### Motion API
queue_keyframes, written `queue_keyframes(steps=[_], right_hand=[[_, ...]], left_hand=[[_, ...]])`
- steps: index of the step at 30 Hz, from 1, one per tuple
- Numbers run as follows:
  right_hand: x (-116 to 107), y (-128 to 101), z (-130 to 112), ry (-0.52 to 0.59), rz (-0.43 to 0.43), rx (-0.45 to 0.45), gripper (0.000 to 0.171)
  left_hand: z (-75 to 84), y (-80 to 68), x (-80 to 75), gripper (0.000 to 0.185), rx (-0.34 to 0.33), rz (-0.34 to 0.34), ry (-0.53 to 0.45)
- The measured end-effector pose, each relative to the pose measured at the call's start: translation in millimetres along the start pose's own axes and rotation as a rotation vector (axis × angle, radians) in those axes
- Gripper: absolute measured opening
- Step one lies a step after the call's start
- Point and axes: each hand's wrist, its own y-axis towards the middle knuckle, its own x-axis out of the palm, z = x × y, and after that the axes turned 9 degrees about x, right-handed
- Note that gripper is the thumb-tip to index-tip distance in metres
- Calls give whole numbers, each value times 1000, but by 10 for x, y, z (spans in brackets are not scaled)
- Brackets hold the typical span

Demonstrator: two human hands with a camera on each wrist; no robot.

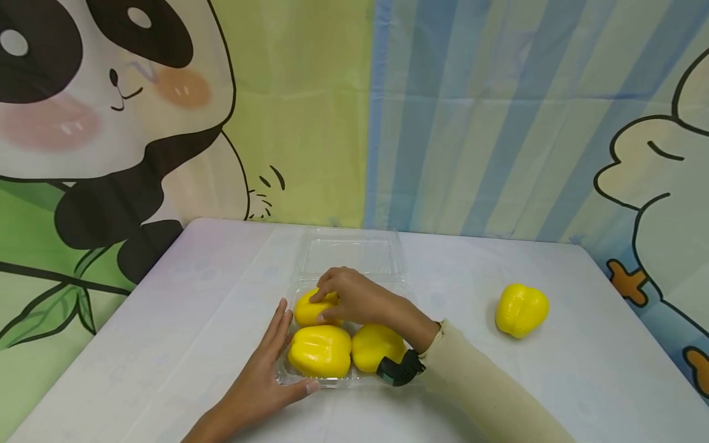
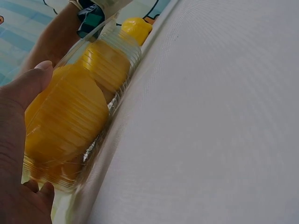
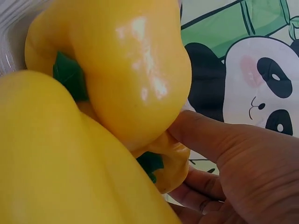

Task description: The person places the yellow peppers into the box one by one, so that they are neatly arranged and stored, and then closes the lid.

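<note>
A clear plastic clamshell box (image 1: 327,383) holds three yellow bell peppers. My right hand (image 1: 360,298) reaches over the box and grips the bell pepper (image 1: 306,311) at its back left, thumb on the near side. Two others, a front left bell pepper (image 1: 320,352) and a front right bell pepper (image 1: 378,347), lie closer to me. The right wrist view shows a green stem (image 3: 70,77) on one. My left hand (image 1: 260,369) rests against the box's left side and front corner, fingers straight, thumb (image 2: 35,81) by the rim.
The box's clear lid (image 1: 351,255) lies folded back behind it. Another yellow bell pepper (image 1: 522,310) sits apart on the right of the white-covered table (image 1: 554,394). A printed cloth backdrop (image 1: 299,111) hangs behind the far edge. A dark wrist device (image 1: 401,368) overlaps the front right pepper.
</note>
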Motion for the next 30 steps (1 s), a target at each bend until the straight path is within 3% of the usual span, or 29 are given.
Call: queue_keyframes(steps=[10,17,30], right_hand=[[21,-4,14,35,8,12,33],[-16,-37,20,117,-34,53,29],[-38,-72,12,76,-44,47,31]], left_hand=[[3,3,0,111,-11,0,-9],[13,3,-5,111,-16,-2,-14],[28,13,-2,113,-43,-1,-14]])
